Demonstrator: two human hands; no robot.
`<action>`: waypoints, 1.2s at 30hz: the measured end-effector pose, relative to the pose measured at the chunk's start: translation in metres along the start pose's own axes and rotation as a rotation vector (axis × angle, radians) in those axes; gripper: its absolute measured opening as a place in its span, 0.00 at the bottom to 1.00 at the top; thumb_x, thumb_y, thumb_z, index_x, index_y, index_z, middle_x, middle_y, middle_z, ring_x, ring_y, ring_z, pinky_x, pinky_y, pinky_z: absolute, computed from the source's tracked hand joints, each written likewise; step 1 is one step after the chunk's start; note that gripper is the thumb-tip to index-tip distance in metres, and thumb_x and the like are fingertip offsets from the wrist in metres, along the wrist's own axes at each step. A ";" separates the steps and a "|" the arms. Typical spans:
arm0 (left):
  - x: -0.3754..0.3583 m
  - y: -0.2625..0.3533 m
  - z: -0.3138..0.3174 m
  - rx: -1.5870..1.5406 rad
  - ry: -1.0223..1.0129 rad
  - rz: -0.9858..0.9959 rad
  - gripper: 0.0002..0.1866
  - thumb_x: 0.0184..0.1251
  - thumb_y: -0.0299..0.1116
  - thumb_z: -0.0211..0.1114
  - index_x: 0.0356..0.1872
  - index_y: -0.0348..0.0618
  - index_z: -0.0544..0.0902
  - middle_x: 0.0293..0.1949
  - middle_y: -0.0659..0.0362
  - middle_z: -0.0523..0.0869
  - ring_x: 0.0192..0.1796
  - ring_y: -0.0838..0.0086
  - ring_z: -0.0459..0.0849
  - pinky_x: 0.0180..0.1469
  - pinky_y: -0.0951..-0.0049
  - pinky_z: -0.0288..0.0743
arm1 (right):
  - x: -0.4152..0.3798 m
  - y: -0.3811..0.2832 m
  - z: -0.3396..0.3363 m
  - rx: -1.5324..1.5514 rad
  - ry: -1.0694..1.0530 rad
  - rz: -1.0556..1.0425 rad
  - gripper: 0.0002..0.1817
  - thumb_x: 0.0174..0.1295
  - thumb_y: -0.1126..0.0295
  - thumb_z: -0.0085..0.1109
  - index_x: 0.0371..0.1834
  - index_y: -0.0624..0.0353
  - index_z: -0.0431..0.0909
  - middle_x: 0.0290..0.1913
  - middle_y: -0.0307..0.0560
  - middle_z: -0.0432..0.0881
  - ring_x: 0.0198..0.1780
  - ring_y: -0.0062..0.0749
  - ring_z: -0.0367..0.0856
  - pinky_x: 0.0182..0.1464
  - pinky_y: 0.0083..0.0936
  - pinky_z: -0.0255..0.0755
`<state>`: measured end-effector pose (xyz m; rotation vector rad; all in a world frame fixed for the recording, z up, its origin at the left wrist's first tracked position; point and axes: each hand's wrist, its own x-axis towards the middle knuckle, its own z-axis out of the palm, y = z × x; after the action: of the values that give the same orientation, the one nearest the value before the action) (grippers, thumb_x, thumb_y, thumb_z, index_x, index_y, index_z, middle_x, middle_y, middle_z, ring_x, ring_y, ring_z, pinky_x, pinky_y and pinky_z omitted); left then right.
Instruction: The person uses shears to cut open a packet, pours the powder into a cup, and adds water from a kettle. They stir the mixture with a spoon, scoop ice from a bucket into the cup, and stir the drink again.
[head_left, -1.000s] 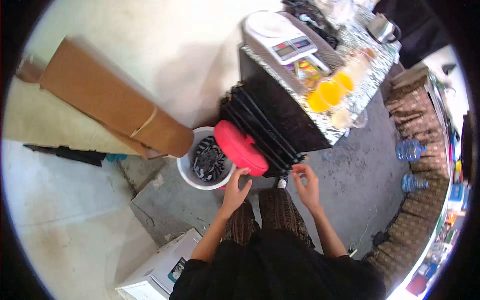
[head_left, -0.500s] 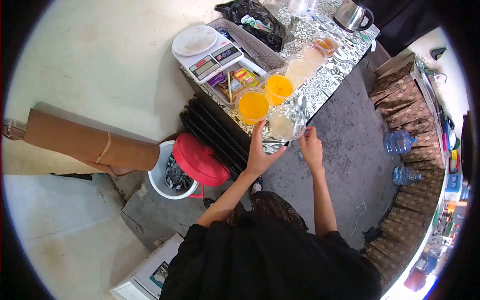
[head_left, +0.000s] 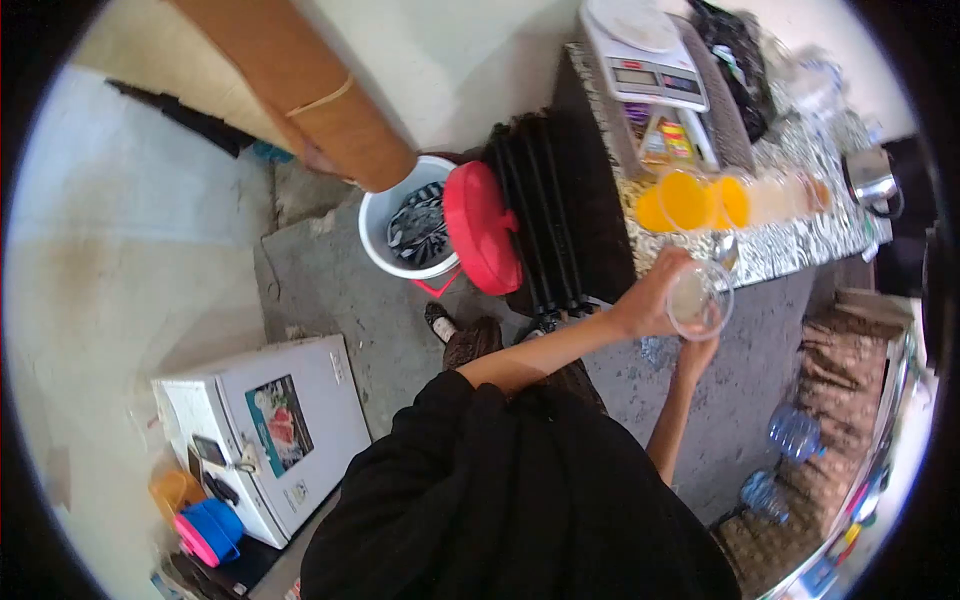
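Observation:
A clear plastic cup with some pale content in its bottom is off the table, between both hands. My left hand is wrapped around its left side. From below, my right hand grips the cup's near side; its fingers are partly hidden behind the cup. Just beyond, on the table, stand cups of orange liquid, and farther right are cups with pale content. A metal spoon lies near the table's front edge.
On the patterned table are a kitchen scale, a grey basket, a black bag and a kettle. Left of it stand black folded bars and a white bucket with a red lid. A white freezer stands lower left.
The clear cup has been lifted from the table corner and brought toward me in both hands. The camera view has turned to the left, showing the freezer.

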<state>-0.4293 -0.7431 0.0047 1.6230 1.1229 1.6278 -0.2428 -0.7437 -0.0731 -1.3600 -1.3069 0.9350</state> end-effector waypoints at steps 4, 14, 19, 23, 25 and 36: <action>-0.039 0.024 -0.041 -0.204 0.070 -0.028 0.43 0.35 0.34 0.77 0.57 0.38 0.63 0.54 0.50 0.66 0.59 0.61 0.66 0.61 0.66 0.60 | -0.061 -0.070 0.014 -0.106 0.058 0.067 0.12 0.67 0.71 0.44 0.50 0.65 0.68 0.34 0.44 0.77 0.35 0.22 0.74 0.36 0.16 0.69; -0.206 0.032 -0.259 0.205 0.356 -0.400 0.41 0.33 0.35 0.79 0.54 0.38 0.68 0.50 0.53 0.73 0.55 0.64 0.71 0.57 0.66 0.64 | -0.169 -0.092 0.178 -0.049 -0.378 0.258 0.10 0.68 0.67 0.44 0.44 0.64 0.69 0.23 0.38 0.71 0.21 0.15 0.66 0.23 0.15 0.64; -0.278 -0.027 -0.345 0.345 0.623 -0.580 0.46 0.26 0.38 0.82 0.53 0.38 0.68 0.49 0.53 0.73 0.52 0.62 0.73 0.55 0.66 0.66 | -0.211 -0.010 0.328 -0.403 -0.702 0.069 0.11 0.66 0.68 0.43 0.46 0.62 0.68 0.23 0.56 0.74 0.24 0.46 0.74 0.26 0.36 0.66; -0.307 -0.097 -0.394 0.583 0.674 -0.515 0.49 0.24 0.43 0.82 0.54 0.39 0.65 0.49 0.52 0.75 0.51 0.63 0.73 0.55 0.63 0.67 | -0.214 0.071 0.440 -0.645 -0.835 0.156 0.12 0.64 0.69 0.42 0.48 0.60 0.65 0.28 0.65 0.78 0.35 0.62 0.77 0.33 0.47 0.68; -0.304 -0.133 -0.405 0.467 0.769 -0.491 0.49 0.24 0.43 0.82 0.54 0.39 0.65 0.49 0.52 0.75 0.52 0.63 0.73 0.55 0.62 0.66 | -0.206 0.113 0.486 -0.777 -0.836 0.169 0.11 0.63 0.69 0.43 0.47 0.59 0.64 0.29 0.66 0.78 0.35 0.62 0.77 0.36 0.51 0.68; -0.299 -0.237 -0.438 0.552 0.901 -0.443 0.48 0.25 0.38 0.81 0.55 0.41 0.65 0.55 0.53 0.68 0.55 0.62 0.71 0.58 0.62 0.65 | -0.169 0.236 0.560 -1.010 -0.846 -0.099 0.19 0.55 0.74 0.46 0.52 0.54 0.72 0.37 0.55 0.81 0.38 0.51 0.80 0.41 0.44 0.73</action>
<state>-0.8687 -0.9578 -0.3083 0.7324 2.3485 1.8514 -0.7525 -0.8149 -0.4378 -1.6378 -2.7147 0.8182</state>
